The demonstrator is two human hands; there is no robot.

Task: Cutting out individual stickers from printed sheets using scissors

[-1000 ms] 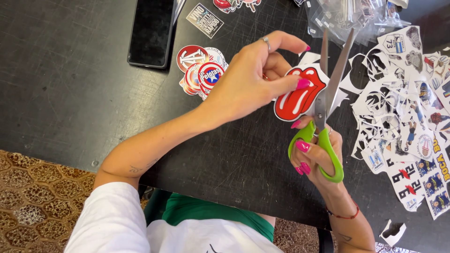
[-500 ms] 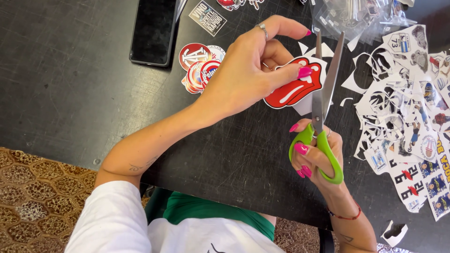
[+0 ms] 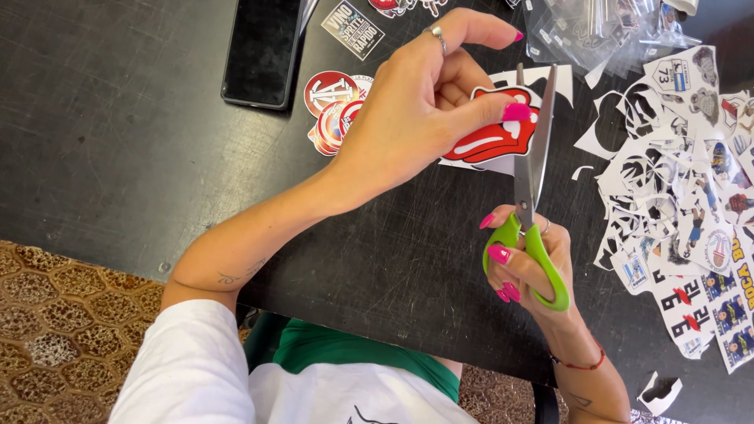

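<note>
Clear plastic bags (image 3: 605, 27) at the desk's (image 3: 118, 141) far edge hold more stickers, too crumpled to tell apart. Since a moment ago the scissors (image 3: 532, 169) have shifted along the sticker's edge, blades nearly together. The left hand (image 3: 416, 110) pinches the red lips-and-tongue sticker (image 3: 495, 137), white-bordered, above the desk; the right hand (image 3: 526, 259) grips the green handles. White offcuts (image 3: 667, 180) lie to the right.

A black flat phone with a dark screen (image 3: 261, 51) lies at the upper left of the frame. Right of it sit a black rectangular label with white print (image 3: 353, 29) and overlapping round red-and-white stickers (image 3: 334, 110). Clear plastic sleeves (image 3: 597, 27) fill the top right, and cut printed sticker sheets (image 3: 691, 235) spread down the right edge.
</note>
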